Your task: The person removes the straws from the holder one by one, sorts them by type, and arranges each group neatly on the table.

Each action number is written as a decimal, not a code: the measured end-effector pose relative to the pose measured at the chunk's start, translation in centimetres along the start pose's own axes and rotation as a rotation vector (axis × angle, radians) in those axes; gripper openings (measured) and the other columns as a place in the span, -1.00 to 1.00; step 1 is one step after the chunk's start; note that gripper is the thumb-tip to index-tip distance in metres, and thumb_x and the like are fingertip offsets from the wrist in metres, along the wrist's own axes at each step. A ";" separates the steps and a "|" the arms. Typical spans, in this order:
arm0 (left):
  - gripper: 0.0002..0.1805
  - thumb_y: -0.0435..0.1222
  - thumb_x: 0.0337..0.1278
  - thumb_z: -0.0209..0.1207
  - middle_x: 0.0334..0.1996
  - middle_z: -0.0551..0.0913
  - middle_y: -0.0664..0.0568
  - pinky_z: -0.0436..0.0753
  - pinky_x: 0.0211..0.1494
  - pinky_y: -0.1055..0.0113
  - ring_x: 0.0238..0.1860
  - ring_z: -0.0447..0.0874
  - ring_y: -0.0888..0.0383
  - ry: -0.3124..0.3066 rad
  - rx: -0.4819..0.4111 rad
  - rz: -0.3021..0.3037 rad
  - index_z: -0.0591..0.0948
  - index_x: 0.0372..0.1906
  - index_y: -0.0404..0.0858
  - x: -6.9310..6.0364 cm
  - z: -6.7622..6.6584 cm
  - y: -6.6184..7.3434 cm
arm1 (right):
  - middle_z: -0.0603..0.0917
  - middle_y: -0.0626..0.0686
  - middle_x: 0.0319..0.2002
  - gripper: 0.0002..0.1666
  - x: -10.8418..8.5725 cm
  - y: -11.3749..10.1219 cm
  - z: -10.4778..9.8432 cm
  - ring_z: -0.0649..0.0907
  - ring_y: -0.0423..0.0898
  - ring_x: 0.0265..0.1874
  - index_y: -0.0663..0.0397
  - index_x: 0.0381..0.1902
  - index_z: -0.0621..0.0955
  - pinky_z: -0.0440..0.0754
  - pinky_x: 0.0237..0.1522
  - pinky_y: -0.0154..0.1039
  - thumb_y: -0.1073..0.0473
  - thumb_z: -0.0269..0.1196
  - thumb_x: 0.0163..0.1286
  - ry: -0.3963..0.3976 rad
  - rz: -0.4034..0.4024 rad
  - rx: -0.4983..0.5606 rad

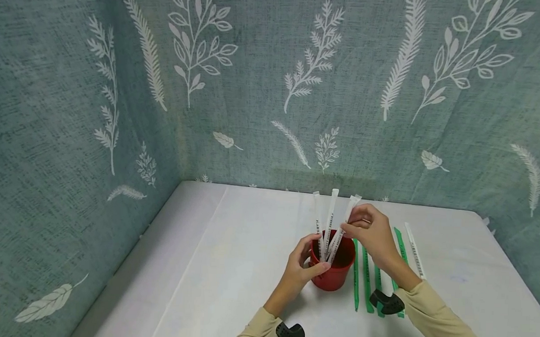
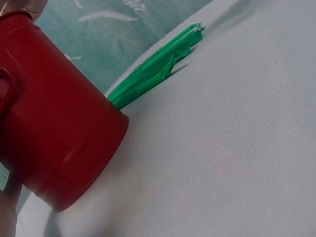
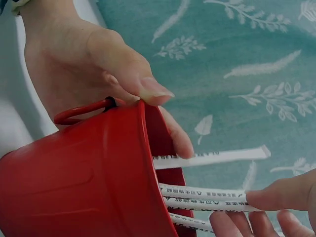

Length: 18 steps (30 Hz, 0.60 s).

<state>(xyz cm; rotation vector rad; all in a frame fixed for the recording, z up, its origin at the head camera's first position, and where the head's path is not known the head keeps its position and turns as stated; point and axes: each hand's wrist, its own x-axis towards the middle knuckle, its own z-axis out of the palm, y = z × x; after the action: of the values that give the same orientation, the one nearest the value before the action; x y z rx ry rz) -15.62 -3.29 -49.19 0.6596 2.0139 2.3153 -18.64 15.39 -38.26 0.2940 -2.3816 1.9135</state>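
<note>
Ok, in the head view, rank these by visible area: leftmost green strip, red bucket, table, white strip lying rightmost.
1. Table
2. Red bucket
3. Leftmost green strip and rightmost white strip: too alike to rank

1. The desk is white; its surface shows a fine woven texture in the left wrist view.
2. On its left part, a pale line runs from the back edge toward the front.
3. Behind and to the left, there is a blue-green cloth with white printed leaves.
4. One single leaf is printed low on the left side.
</note>
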 end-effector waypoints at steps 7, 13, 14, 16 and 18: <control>-0.35 -0.19 0.11 0.25 0.21 0.44 0.07 0.40 0.13 0.08 0.19 0.40 0.06 0.005 -0.004 0.011 0.29 0.32 0.02 0.0 0.1 -0.3 | 0.56 0.31 -0.28 -0.61 -0.3 -0.1 0.2 0.68 -0.11 -0.36 0.38 -0.09 0.43 0.66 -0.36 -0.20 0.35 0.33 0.19 -0.014 -0.062 0.003; -0.35 -0.23 0.11 0.25 0.20 0.44 -0.08 0.42 0.10 0.08 0.18 0.39 -0.05 0.001 -0.011 0.005 0.30 0.31 -0.13 -0.2 0.3 1.1 | 0.59 0.30 -0.31 -0.62 -0.4 -0.7 -0.1 0.68 -0.07 -0.37 0.42 -0.12 0.43 0.66 -0.37 -0.20 0.36 0.33 0.19 0.002 -0.134 0.008; -0.36 -0.23 0.11 0.24 0.19 0.44 -0.11 0.42 0.10 0.07 0.17 0.40 -0.07 0.000 -0.013 0.005 0.30 0.31 -0.16 -0.3 0.4 1.5 | 0.59 0.29 -0.31 -0.63 -0.4 -0.8 -0.2 0.68 -0.08 -0.37 0.41 -0.12 0.44 0.66 -0.37 -0.20 0.37 0.32 0.19 0.007 -0.153 0.006; -0.36 -0.23 0.12 0.24 0.18 0.44 -0.16 0.41 0.10 0.05 0.16 0.40 -0.11 -0.001 -0.012 0.009 0.30 0.30 -0.22 -0.4 0.4 2.4 | 0.59 0.30 -0.32 -0.65 -0.3 -1.0 -0.2 0.68 -0.10 -0.39 0.42 -0.13 0.45 0.66 -0.38 -0.19 0.38 0.32 0.19 0.016 -0.188 0.007; -0.36 -0.22 0.12 0.24 0.17 0.44 -0.18 0.41 0.10 0.04 0.16 0.40 -0.13 -0.002 -0.008 0.004 0.30 0.30 -0.24 -0.5 0.4 3.0 | 0.59 0.30 -0.32 -0.67 -0.3 -1.3 -0.3 0.67 -0.14 -0.39 0.41 -0.14 0.46 0.66 -0.39 -0.19 0.38 0.32 0.19 0.029 -0.209 0.004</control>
<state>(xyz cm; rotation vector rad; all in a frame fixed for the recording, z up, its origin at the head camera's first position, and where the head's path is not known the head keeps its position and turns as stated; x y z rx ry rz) -14.29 -3.55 -46.49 0.6658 2.0030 2.3236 -18.14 15.43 -36.99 0.4905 -2.2290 1.8169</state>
